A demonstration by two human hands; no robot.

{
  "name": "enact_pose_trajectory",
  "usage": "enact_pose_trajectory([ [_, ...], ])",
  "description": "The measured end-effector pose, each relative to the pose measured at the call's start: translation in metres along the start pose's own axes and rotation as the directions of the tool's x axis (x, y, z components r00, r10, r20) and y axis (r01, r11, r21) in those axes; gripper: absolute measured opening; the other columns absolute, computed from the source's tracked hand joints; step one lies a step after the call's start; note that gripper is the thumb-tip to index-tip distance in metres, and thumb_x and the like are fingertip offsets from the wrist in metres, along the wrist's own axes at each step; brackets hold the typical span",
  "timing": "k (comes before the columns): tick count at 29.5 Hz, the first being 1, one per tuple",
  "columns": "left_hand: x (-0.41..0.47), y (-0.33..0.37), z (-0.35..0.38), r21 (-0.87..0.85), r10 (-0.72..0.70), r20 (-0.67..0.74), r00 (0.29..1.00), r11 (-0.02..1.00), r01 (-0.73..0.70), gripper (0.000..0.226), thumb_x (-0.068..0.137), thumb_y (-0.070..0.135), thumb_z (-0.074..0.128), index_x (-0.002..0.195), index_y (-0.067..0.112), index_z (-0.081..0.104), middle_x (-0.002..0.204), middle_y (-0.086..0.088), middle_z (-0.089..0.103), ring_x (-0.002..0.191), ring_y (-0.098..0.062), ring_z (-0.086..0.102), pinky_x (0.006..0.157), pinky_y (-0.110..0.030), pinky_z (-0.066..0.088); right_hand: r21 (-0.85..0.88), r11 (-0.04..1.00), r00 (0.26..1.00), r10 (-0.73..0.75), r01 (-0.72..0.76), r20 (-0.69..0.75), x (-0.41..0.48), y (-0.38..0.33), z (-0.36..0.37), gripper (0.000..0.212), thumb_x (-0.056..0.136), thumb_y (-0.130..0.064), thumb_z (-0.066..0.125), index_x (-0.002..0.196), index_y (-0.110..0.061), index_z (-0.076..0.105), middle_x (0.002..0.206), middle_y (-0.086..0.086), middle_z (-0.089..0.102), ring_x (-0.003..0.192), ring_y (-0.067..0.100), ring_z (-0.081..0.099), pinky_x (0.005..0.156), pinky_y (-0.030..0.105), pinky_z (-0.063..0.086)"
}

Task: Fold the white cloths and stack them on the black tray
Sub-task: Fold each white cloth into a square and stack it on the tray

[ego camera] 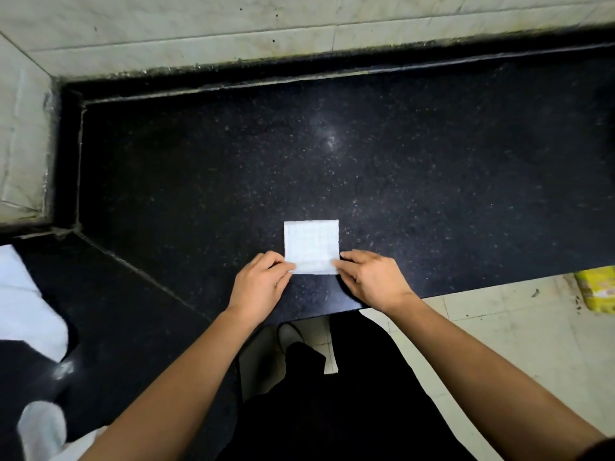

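A small white cloth (311, 242), folded into a square, lies flat on the black speckled counter (432, 161) close to its front edge. My left hand (261, 284) pinches the cloth's near left corner. My right hand (374, 277) pinches its near right corner. More white cloths (26, 304) lie in a loose heap at the far left of the counter, partly cut off by the frame. Under that heap a glossy black surface (33, 371) shows; whether it is the tray cannot be told.
Pale marble wall tiles (199, 31) run along the back and the left of the counter. Beyond the front edge lie a light tiled floor (499, 327) and a yellow packet (597, 291) at the right. My dark trousers and a shoe show below.
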State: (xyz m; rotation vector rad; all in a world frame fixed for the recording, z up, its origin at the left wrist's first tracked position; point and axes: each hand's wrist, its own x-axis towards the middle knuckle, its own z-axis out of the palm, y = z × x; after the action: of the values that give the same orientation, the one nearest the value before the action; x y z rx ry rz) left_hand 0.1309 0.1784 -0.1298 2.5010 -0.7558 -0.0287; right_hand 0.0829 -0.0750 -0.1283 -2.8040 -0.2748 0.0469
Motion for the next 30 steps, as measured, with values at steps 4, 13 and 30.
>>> enact_pose_trajectory([
  [4,-0.011,-0.002,0.002,0.022,0.011,0.030,0.999,1.000,-0.011,0.017,0.082,0.012,0.078,0.098,0.013,0.076,0.091,0.001,0.064,0.076,-0.019,0.059,0.059,-0.034,0.055,-0.005,0.998,0.998,-0.056,0.056,-0.008,-0.007,-0.002,0.001,0.014,0.087,-0.025,0.072,0.100,-0.023,0.076,0.102,0.001,0.073,0.081,0.026,0.071,0.053,0.034,0.057],
  [13,0.005,0.007,-0.011,0.210,0.059,0.082,0.995,0.975,-0.075,0.035,0.097,0.033,0.049,0.116,0.012,0.069,0.121,-0.006,0.059,0.108,-0.025,0.056,0.082,-0.041,0.052,-0.027,0.995,0.994,-0.098,0.096,-0.059,0.002,-0.004,-0.012,0.038,0.100,-0.039,0.053,0.128,-0.016,0.064,0.136,0.010,0.055,0.122,0.029,0.054,0.093,0.043,0.051],
  [30,0.053,-0.010,-0.007,0.283,-0.154,0.529,0.834,0.959,-0.002,0.066,0.103,0.050,0.019,0.157,0.015,0.003,0.166,0.001,-0.004,0.152,-0.014,-0.008,0.123,-0.049,0.003,-0.051,0.990,0.922,0.140,-0.130,0.361,0.041,0.004,-0.003,0.094,0.090,-0.076,0.018,0.159,-0.013,0.009,0.166,0.007,0.009,0.153,0.031,0.001,0.124,0.049,0.004],
])
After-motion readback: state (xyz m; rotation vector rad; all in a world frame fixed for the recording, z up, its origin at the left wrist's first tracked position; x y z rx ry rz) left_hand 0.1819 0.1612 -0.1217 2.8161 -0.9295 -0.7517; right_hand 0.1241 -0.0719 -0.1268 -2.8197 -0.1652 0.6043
